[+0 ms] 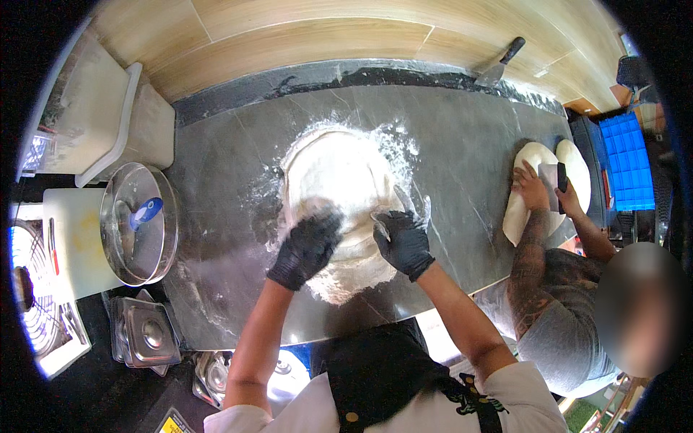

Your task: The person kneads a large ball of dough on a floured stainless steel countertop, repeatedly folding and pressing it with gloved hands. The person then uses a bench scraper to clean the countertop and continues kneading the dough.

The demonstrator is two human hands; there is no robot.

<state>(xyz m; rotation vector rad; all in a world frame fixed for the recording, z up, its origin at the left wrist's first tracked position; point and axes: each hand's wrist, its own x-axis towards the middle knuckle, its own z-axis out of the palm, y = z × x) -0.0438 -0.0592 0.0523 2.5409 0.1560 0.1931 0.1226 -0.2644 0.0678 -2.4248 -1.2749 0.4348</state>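
Note:
A wide, floured mass of dough [338, 170] lies on the dark stone-look worktop [460, 146] in front of me, its middle washed out by glare. My left hand [308, 246], in a black glove, is at the near left part of the dough and blurred; its fingers cannot be made out clearly. Over the near right edge of the dough is my right hand [403, 241], also black-gloved, with floury fingers spread and nothing gripped. Whether either hand presses on the dough is hard to tell. Loose flour [398, 143] surrounds the dough.
At right, a co-worker [563, 319] holds a dough scraper [552, 181] at a large dough piece [533, 157]. A round sieve [176, 222] with a blue-handled tool [146, 212] stands left, near plastic bins [151, 124]. A scraper [495, 70] leans at the back ledge.

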